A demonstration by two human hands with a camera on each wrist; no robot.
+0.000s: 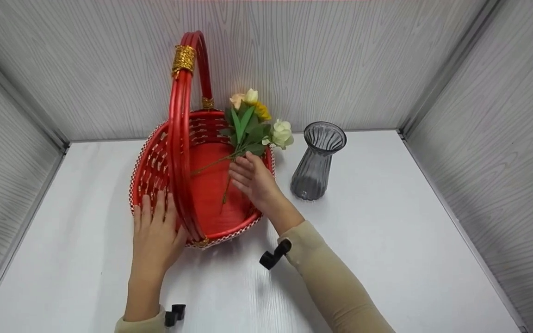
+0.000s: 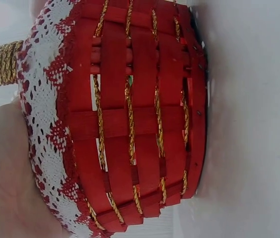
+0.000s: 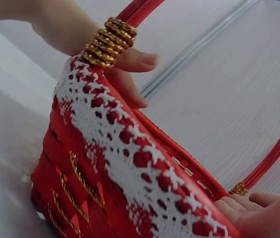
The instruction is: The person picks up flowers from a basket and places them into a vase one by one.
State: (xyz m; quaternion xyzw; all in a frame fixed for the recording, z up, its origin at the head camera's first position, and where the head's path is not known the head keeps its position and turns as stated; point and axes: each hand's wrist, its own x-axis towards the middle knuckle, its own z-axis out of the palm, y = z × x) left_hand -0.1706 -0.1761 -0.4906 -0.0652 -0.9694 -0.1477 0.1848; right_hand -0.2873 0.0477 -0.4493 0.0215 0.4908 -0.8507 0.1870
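Note:
A red woven basket [image 1: 213,189] with a tall arched handle [image 1: 181,115] stands before me, its rim trimmed with white and red lace [image 2: 43,99]. Inside, artificial flowers [image 1: 248,122] in yellow, peach and white lean on the far right side, their thin stems reaching down to the basket floor. My left hand [image 1: 155,236] rests on the near left rim, fingers fairly straight, beside the handle's base. Over the right rim reaches my right hand [image 1: 259,185], next to the stems, fingers loosely bent; nothing plainly sits in its grasp. Its palm side is partly hidden.
A grey ribbed glass vase [image 1: 315,166] stands upright on the white table [image 1: 387,222], right of the basket. Pale wood-grain panels [image 1: 340,55] enclose the table at the back and both sides.

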